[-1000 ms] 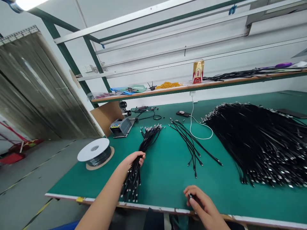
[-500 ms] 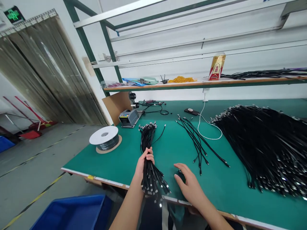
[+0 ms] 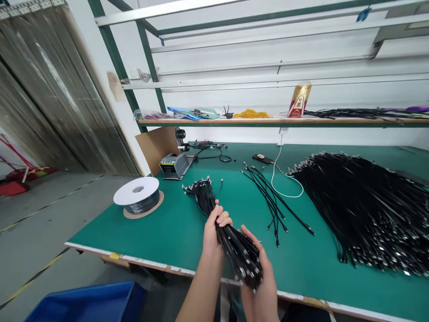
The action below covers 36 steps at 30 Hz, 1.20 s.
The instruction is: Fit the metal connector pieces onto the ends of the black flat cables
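My left hand (image 3: 216, 228) is wrapped round the middle of a thick bundle of black cables (image 3: 204, 197). The bundle slants over the green table, its far connector ends fanned out at upper left and its near ends toward me. Against the right side of the near ends lies my right hand (image 3: 263, 268), cupped with its fingers partly behind the cables; it touches the bundle without closing round it. Several loose black cables (image 3: 276, 201) lie to the right, and a large pile of black cables (image 3: 365, 205) covers the table's right side.
A white spool (image 3: 137, 190) sits at the left on the green table (image 3: 174, 232), near a grey machine (image 3: 174, 166). A white cord (image 3: 286, 194) runs from a black device (image 3: 262, 158). The shelf (image 3: 241, 121) holds yellow ties and a red-gold box. A blue bin (image 3: 87, 304) stands below.
My left hand has moved right with the bundle, which now slants more. My right hand has come in from the right and touches the near ends. The view has shifted slightly.
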### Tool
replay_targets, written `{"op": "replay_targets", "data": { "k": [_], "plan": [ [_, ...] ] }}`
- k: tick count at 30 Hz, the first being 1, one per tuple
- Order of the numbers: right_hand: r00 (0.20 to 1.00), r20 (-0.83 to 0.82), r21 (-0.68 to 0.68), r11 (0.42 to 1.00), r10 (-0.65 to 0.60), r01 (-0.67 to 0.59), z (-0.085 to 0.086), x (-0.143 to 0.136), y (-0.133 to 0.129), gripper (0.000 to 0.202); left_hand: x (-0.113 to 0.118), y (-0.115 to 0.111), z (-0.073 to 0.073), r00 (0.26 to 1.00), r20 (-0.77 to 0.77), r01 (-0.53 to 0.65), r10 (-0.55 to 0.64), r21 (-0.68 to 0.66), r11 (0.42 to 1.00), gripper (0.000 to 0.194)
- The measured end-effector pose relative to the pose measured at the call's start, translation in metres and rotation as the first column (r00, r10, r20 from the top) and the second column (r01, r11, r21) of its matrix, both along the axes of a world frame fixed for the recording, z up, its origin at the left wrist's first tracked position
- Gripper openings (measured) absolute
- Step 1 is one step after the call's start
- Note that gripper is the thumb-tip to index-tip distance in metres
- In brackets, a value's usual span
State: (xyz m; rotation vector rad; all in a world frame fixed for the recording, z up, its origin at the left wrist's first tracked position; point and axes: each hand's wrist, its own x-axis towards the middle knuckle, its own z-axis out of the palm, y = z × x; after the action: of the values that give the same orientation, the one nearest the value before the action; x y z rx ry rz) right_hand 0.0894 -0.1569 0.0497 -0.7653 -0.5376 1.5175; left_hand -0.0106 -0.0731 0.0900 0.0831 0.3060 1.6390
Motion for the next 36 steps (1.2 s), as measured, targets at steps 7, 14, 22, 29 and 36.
{"op": "replay_targets", "data": {
  "k": [7,14,22,29,36],
  "plan": [
    [0.989,0.144,0.150,0.989,-0.007,-0.015,-0.009,0.002,-0.022,0.055,0.002,-0.013,0.008,0.998,0.011,0.068,-0.068,-0.036,0.997,0.033],
    [0.947,0.321,0.116,0.993,-0.025,-0.013,-0.063,-0.004,-0.042,0.052,-0.001,-0.023,-0.056,0.999,-0.012,0.046,-0.052,-0.314,0.948,0.014],
    [0.727,0.502,0.625,0.778,-0.468,0.070,-0.064,0.015,-0.038,0.022,0.034,-0.048,-0.068,0.973,-0.120,0.110,-0.198,-0.510,0.853,0.016],
    [0.672,0.509,0.682,0.728,-0.538,0.066,-0.060,0.014,-0.032,0.027,0.041,-0.060,-0.066,0.970,-0.090,0.144,-0.225,-0.532,0.834,0.026],
    [0.462,0.540,0.837,0.506,-0.703,-0.209,-0.053,0.025,-0.028,0.025,0.034,-0.055,-0.054,0.966,-0.038,0.209,-0.254,-0.459,0.863,0.019]
  ]
}}
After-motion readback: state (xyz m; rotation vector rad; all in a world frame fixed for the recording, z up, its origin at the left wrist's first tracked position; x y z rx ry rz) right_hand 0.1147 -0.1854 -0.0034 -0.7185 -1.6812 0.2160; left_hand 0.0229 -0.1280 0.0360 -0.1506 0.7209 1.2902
